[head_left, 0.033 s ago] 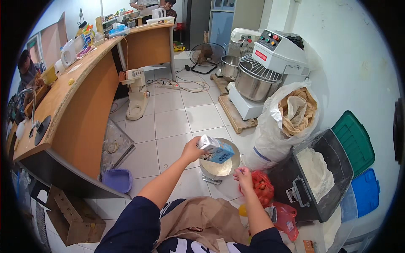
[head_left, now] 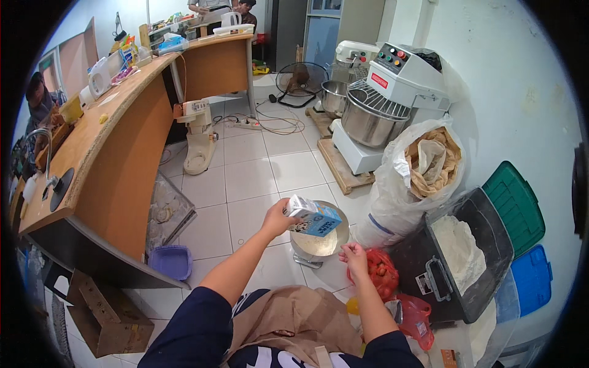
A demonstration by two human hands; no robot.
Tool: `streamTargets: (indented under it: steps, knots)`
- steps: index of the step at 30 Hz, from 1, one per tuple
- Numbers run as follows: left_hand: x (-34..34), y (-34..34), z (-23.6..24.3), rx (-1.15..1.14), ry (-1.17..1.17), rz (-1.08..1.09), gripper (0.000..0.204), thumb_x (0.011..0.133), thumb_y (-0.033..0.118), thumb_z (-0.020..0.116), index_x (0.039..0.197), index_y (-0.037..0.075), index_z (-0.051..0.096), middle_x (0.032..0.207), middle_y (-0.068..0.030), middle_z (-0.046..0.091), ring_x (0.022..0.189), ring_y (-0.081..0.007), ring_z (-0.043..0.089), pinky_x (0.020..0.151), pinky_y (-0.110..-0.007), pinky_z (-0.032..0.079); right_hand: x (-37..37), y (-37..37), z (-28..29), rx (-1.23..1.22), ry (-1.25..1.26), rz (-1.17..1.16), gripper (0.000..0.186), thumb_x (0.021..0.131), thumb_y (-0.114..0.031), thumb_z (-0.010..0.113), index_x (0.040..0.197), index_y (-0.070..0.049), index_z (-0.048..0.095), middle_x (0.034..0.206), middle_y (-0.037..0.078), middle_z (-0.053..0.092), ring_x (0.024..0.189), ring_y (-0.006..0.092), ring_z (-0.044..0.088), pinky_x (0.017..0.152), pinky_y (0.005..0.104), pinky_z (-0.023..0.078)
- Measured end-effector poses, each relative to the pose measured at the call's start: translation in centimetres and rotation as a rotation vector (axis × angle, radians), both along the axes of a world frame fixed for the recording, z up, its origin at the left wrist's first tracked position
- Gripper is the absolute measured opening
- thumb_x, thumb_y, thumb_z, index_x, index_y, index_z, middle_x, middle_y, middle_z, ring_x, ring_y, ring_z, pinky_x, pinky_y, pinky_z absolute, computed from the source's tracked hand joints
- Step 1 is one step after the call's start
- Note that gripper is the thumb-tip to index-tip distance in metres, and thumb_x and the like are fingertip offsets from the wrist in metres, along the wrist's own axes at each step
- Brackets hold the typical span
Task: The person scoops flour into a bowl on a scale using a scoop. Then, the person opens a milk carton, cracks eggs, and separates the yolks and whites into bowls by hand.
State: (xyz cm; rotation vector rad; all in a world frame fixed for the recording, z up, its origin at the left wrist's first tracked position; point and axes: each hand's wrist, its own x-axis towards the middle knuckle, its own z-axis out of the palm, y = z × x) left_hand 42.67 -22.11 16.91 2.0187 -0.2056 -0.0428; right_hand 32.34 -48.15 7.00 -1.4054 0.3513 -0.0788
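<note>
Basically no big change since the previous picture: the blue-and-white carton shows maybe a slight turn, and both hands keep the same places. I read that as the carton's hold over the metal bowl simply continuing.

Left hand: wrapped round the carton at its left end, firm-looking grip. Carton is tilted above the bowl, covering part of its far side from my view; seems apart from the rim. No stream visible to me, can't tell where the opening is. Pale contents show inside the bowl.

Right hand: just right of the bowl, near its rim, fingers drawn in narrow. Can't tell whether something small is pinched there.

Around the bowl: what looks like a scale under it; red mesh bag to the right and nearer the person; dark bin with white powder further right; plastic sack right and beyond; big mixer past that; purple basin well off to the left.
</note>
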Motion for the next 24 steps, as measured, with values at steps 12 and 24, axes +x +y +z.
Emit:
streamTargets:
  steps: [12, 24]
  knots:
    - [-1.9, 4.5, -3.0, -0.681, 0.346, 0.037, 0.057, 0.072, 0.007, 0.074, 0.122, 0.005, 0.045, 0.106, -0.0053, 0.058, 0.097, -0.0161, 0.057, 0.073, -0.03, 0.051, 5.1, 0.8, 1.7, 0.002, -0.005, 0.026, 0.03, 0.086, -0.003, 0.057, 0.116, -0.001, 0.052, 0.104, 0.007, 0.058, 0.087, 0.0144, 0.06, 0.077, 0.0283, 0.051]
    - [-2.3, 6.4, -3.4, -0.806, 0.555, -0.039, 0.048, 0.085, 0.019, 0.064, 0.125, 0.011, 0.04, 0.111, -0.0046, 0.058, 0.096, -0.0185, 0.06, 0.081, -0.043, 0.052, 6.7, 2.1, 3.3, -0.06, -0.168, 0.151, 0.03, 0.088, 0.0, 0.052, 0.118, 0.002, 0.052, 0.105, 0.009, 0.061, 0.094, 0.0148, 0.059, 0.082, 0.027, 0.05]
